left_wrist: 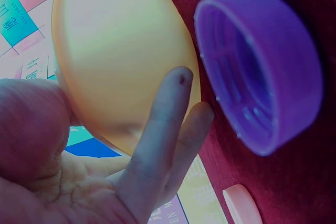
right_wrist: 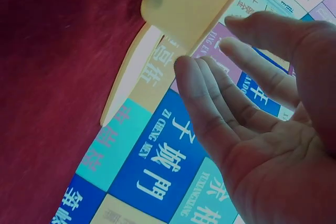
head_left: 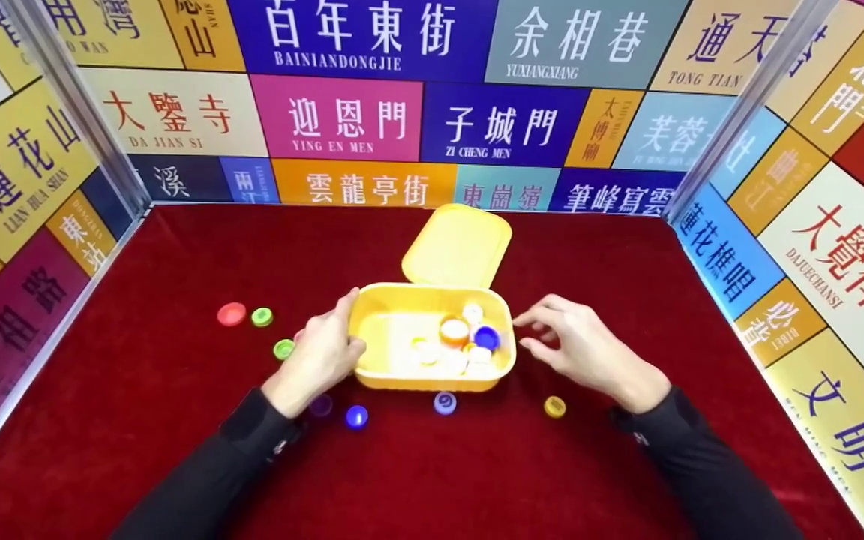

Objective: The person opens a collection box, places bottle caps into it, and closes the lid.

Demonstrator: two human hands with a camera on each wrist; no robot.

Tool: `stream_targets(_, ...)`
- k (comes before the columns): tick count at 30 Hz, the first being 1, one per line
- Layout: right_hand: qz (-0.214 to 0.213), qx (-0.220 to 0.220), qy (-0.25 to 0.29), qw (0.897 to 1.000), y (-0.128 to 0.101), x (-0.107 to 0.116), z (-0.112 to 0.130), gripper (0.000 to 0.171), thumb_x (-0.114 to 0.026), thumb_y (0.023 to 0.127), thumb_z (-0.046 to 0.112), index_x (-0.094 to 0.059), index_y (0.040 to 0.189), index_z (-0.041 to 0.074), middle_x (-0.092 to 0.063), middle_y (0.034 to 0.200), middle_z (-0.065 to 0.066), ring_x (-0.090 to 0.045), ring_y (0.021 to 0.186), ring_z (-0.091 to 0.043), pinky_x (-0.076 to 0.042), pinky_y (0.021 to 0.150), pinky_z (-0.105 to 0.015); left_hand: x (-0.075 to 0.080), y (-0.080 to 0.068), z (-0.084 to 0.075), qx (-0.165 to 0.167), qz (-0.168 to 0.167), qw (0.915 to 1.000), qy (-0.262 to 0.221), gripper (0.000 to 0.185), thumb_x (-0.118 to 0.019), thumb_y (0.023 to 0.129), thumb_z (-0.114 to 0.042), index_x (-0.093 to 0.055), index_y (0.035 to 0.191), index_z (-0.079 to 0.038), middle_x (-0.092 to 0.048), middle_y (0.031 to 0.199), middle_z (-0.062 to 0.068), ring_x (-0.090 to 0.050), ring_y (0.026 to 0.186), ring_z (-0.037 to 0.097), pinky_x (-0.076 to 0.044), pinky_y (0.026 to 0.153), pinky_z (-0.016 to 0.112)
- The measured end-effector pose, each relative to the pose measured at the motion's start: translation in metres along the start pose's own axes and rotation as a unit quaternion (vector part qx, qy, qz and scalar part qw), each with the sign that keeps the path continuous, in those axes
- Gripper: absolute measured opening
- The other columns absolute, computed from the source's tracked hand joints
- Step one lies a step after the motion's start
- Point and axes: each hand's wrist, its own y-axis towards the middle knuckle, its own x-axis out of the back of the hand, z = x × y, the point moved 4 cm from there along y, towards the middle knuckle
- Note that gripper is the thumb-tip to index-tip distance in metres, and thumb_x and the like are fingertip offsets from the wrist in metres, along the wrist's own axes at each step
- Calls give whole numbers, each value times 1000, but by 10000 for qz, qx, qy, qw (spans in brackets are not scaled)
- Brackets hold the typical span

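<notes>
Head view: one yellow box [head_left: 432,375] mid-cloth, lid up; seven caps outside. Left hand [head_left: 323,352] held its left wall; right hand [head_left: 578,345] relaxed, empty, just right. Open cloth [head_left: 177,247] far-side.

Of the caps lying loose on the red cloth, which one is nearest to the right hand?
The yellow cap, alone just below the right hand. The other loose caps lie in front of the box or on its left side.

Two bare hands, long black sleeves [head_left: 237,457] down to the wrists.
</notes>
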Motion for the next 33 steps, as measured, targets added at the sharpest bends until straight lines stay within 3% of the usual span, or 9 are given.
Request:
stream_targets(8, 297, -217, -147, 9992, -28, 6, -6, 29, -91, 102, 17, -84, 129, 9, -78, 120, -9, -80, 98, -24, -72, 84, -45, 0, 2, 1, -26, -12, 10000, 21, 85, -66, 102, -5, -37, 181, -2, -68, 162, 30, -74, 99, 36, -61, 78, 41)
stream_targets(13, 598, -314, -130, 9976, -41, 5, -8, 37, -93, 101, 24, -84, 134, 10, -78, 123, -11, -78, 102, -27, -70, 84, -44, 0, 3, -1, -90, -3, 10000, -6, 84, -67, 102, -5, -38, 181, -1, -70, 159, 31, -70, 87, 34, -58, 72, 38)
stream_targets(21, 1118, -426, 169, 9927, -53, -3, -9, 46, -97, 97, 27, -84, 137, 9, -77, 126, -12, -75, 96, -25, -68, 80, -37, 0, 2, 0, -23, 2, 10000, -28, 85, -68, 102, -5, -38, 181, -2, -72, 157, 30, -73, 95, 35, -61, 79, 41)
stream_targets(26, 1427, -602, 329, 9874, -58, -8, -7, 40, -97, 96, 24, -86, 134, 15, -75, 124, -7, -72, 89, -19, -65, 80, -31, -1, 1, 0, -26, 7, 10000, -73, 85, -67, 102, -5, -38, 181, -2, -72, 157, 29, -73, 96, 35, -61, 82, 43)
stream_targets(33, 1626, -477, 447, 9845, -62, -11, -4, 33, -96, 93, 12, -88, 125, 16, -74, 116, -4, -73, 91, -18, -65, 79, -29, 0, 1, 1, -11, -5, 10000, -21, 84, -67, 103, -6, -38, 181, -2, -71, 158, 30, -73, 98, 34, -61, 81, 42)
